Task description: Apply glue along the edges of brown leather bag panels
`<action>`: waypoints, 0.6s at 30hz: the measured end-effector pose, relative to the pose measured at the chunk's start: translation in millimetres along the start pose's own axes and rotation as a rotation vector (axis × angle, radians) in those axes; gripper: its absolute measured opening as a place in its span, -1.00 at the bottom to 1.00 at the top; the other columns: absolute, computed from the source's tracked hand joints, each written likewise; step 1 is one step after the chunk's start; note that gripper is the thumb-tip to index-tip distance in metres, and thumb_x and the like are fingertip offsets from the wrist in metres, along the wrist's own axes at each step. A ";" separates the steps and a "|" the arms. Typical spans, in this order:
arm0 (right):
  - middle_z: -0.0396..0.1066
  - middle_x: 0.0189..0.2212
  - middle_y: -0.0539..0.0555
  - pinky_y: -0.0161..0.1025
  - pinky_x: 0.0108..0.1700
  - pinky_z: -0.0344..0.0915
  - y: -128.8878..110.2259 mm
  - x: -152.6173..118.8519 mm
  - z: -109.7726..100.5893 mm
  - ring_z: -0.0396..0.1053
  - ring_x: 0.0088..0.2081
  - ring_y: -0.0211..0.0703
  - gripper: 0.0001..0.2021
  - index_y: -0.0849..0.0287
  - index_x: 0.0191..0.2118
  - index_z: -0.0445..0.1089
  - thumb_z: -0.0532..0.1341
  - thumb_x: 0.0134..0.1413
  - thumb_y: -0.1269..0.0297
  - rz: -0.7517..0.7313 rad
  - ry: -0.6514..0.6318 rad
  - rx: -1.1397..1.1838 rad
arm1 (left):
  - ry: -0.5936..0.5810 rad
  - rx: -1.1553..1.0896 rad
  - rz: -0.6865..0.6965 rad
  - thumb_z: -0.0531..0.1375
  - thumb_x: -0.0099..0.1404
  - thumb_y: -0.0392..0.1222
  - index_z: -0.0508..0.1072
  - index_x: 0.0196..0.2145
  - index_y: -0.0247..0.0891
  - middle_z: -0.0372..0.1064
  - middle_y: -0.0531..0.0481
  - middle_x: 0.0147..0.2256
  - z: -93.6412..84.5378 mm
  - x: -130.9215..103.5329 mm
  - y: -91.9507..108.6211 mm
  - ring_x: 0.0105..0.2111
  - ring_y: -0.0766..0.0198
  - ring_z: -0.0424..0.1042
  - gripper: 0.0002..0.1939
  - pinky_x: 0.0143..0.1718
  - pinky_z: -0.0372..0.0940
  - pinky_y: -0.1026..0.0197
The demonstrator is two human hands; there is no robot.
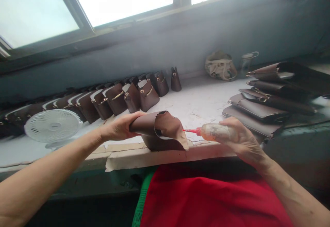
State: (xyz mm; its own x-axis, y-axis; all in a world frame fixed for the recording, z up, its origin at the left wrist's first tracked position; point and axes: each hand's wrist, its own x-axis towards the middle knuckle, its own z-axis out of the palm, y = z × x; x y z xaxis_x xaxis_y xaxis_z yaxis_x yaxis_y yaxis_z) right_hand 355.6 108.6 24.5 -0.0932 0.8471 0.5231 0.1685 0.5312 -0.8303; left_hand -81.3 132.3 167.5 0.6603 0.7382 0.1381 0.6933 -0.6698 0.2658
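Observation:
My left hand [126, 126] grips the left end of a brown leather bag piece [144, 124], whose open end faces right and shows a tan lining. My fingers are partly hidden behind it. My right hand [238, 136] is wrapped round a clear squeeze bottle [215, 132] with a red cap and a thin red nozzle. The bottle lies nearly level, and its tip is at the right edge of the open bag piece; whether it touches cannot be told. Both are held above the front edge of the white table [201, 100].
Rows of finished-looking brown bags [149, 94] stand at the left and back. A white fan [53, 125] is in front of them. Flat brown bag pieces [260, 106] are stacked at the right. A cloth bag [221, 66] and a clear container [247, 64] are by the wall.

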 end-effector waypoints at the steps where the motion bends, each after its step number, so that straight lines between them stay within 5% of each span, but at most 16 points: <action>1: 0.39 -0.16 0.04 -0.15 -0.27 0.44 1.8 4.3 -0.3 0.47 -0.26 -0.08 -0.66 -0.04 0.00 0.41 0.45 0.20 0.06 -0.015 -0.004 -0.020 | -0.027 -0.001 -0.024 0.32 0.30 -0.02 0.36 0.22 -0.29 0.55 -0.16 0.06 -2.2 3.7 -2.4 0.01 -0.01 0.58 -0.40 0.03 0.47 0.14; 6: 0.34 -0.22 0.01 -0.10 -0.24 0.40 12.9 27.3 -1.4 0.39 -0.28 -0.09 -0.65 -0.05 0.00 0.42 0.47 0.17 0.08 -0.120 -0.016 -0.102 | -0.112 -0.026 -0.069 0.34 0.26 -0.03 0.30 0.27 -0.24 0.51 -0.13 0.15 -7.1 16.4 -16.0 0.08 -0.04 0.53 -0.32 0.09 0.44 0.15; 18: 0.46 -0.21 0.04 0.04 -0.18 0.48 32.0 47.5 -5.4 0.49 -0.22 0.06 -0.66 -0.09 0.01 0.44 0.42 0.21 -0.02 -0.021 -0.163 -0.126 | -0.088 -0.070 -0.005 0.36 0.30 -0.05 0.32 0.32 -0.17 0.49 -0.11 0.17 -3.2 24.5 -26.6 0.11 -0.04 0.51 -0.31 0.18 0.40 0.13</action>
State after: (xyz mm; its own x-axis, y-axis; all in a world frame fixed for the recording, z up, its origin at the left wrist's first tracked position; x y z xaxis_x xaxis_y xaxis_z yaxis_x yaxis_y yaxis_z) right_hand 361.8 165.9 23.8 -0.2536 0.8321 0.4933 0.2858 0.5516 -0.7836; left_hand -84.5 168.4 166.9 0.6817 0.7297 0.0532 0.6768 -0.6565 0.3331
